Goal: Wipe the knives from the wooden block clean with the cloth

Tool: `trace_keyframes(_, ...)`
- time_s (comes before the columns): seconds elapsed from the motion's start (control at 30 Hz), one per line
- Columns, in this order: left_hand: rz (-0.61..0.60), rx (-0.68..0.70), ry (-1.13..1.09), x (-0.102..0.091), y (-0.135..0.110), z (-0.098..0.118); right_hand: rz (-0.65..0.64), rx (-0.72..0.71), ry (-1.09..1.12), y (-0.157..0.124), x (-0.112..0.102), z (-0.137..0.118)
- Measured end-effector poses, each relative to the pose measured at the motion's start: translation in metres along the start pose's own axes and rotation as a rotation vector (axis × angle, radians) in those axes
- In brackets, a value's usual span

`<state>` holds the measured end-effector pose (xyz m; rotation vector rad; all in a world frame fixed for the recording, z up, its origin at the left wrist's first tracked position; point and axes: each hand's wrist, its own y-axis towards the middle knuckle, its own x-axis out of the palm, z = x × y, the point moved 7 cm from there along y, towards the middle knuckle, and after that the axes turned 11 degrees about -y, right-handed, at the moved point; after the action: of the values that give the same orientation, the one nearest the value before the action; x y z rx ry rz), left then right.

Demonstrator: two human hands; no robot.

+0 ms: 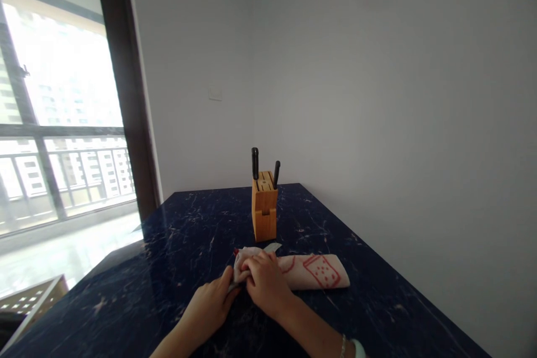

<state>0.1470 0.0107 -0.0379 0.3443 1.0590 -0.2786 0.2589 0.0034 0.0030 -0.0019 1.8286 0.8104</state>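
Note:
My left hand (211, 301) is closed around the handle end of a knife (273, 247), which slants away over the table. Its pale blade tip shows beyond my right hand; most of the blade is hidden. A folded white towel with red drawings (321, 272) lies across the near table, its left end bunched up over the knife. My right hand (267, 282) grips that bunched end, fingers curled, pressing it around the blade. Just behind the towel stands a wooden knife block (265, 224) with two black-handled knives (255, 163) upright in its slots.
The dark blue marbled table (201, 224) runs back to a grey wall corner, its right edge along the wall (398, 95). Lower left is a beige basket with holes (33, 305). A dark frame and a bright window (62, 95) are on the left.

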Motion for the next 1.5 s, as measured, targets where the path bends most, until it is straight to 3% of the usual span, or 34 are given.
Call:
trace_keyframes(0.17,0.010,0.033,-0.051,-0.003,0.000,-0.001,-0.027,0.029,-0.020,-0.003,0.003,0.001)
trace_keyframes(0.33,0.013,0.025,-0.048,-0.003,0.002,-0.002,0.042,0.097,0.023,-0.002,0.003,0.004)
trace_keyframes(0.57,0.016,0.030,-0.081,-0.003,0.002,0.000,-0.025,0.100,0.022,-0.002,0.009,0.009)
trace_keyframes(0.77,0.011,0.023,-0.052,-0.002,0.002,-0.003,0.053,0.100,0.049,0.000,0.004,0.006)
trace_keyframes(1.07,0.030,0.044,-0.108,-0.003,0.001,-0.004,0.019,0.074,-0.005,0.000,0.008,0.010)
trace_keyframes(1.2,0.027,0.046,-0.119,-0.004,0.001,-0.001,0.055,0.138,-0.102,0.004,0.006,0.028)
trace_keyframes(1.5,0.039,0.057,-0.099,-0.005,0.001,-0.002,0.069,0.304,-0.330,0.005,-0.008,0.097)
